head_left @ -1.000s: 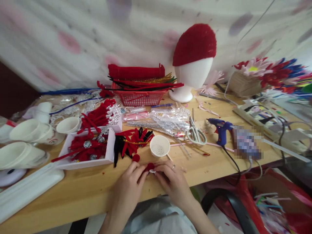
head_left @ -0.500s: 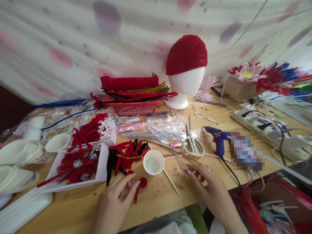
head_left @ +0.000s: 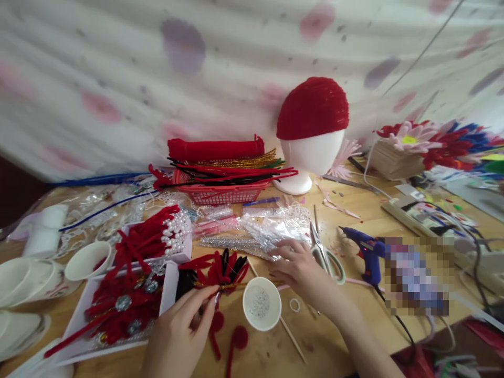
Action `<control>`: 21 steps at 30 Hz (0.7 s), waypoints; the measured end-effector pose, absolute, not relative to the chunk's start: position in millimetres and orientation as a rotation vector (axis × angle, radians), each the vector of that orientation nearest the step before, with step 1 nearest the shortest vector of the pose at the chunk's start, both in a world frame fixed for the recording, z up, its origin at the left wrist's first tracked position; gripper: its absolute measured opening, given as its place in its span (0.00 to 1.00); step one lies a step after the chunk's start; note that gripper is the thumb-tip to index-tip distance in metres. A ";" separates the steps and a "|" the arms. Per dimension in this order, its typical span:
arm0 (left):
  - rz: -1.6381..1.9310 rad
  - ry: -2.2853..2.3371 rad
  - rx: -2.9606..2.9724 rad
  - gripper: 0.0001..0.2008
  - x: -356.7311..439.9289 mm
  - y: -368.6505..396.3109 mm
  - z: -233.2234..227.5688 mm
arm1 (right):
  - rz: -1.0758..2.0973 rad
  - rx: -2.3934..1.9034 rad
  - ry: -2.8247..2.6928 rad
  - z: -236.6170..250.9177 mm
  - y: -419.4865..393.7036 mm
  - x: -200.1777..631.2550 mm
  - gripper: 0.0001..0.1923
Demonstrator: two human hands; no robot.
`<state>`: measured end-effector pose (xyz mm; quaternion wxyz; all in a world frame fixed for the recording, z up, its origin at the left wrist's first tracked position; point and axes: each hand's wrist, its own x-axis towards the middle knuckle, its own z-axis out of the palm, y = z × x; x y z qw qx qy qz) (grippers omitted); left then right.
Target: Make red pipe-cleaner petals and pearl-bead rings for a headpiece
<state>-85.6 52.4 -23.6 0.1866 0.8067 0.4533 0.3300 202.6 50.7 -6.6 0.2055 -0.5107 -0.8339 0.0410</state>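
My left hand (head_left: 183, 323) is closed in a pinch at a thin gold tinsel stem (head_left: 232, 286), beside a bundle of red and black pipe-cleaner loops (head_left: 222, 268). Fingers apart, my right hand (head_left: 301, 270) reaches over silver tinsel stems (head_left: 236, 242); its fingertips are close to them. Between the hands stands a paper cup (head_left: 262, 304) with small silvery beads inside. A thin wooden stick (head_left: 293, 340) passes behind the cup. Two red coiled pipe-cleaner pieces (head_left: 239, 337) lie below my left hand. A small clear ring (head_left: 295, 304) is right of the cup.
Scissors (head_left: 322, 252) and a blue glue gun (head_left: 368, 254) lie to the right. At left are a white box (head_left: 169, 286) of red decorations and several paper cups (head_left: 88, 261). Behind stand a red basket (head_left: 224, 194) and a white head form (head_left: 311, 155) with a red cap.
My left hand has let go of a red coiled piece and moved up to the gold stem. My right hand has moved left and forward over the silver stems. The view has tilted up.
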 end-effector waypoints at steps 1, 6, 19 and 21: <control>0.927 1.285 2.250 0.09 -86.1 54.2 -21.7 | 0.140 -1.399 -2.297 -7.4 52.8 204.7 0.08; 0.953 1.379 1.996 0.10 -86.8 64.1 -6.1 | 0.158 -1.438 -1.990 2.2 55.4 218.1 0.10; 0.784 0.970 0.252 0.18 -16.5 126.9 41.1 | 0.067 -1.283 -1.867 14.3 40.6 244.4 0.08; 0.876 0.954 0.233 0.17 -5.3 139.3 49.0 | 0.099 -1.306 -1.900 15.2 37.1 249.7 0.09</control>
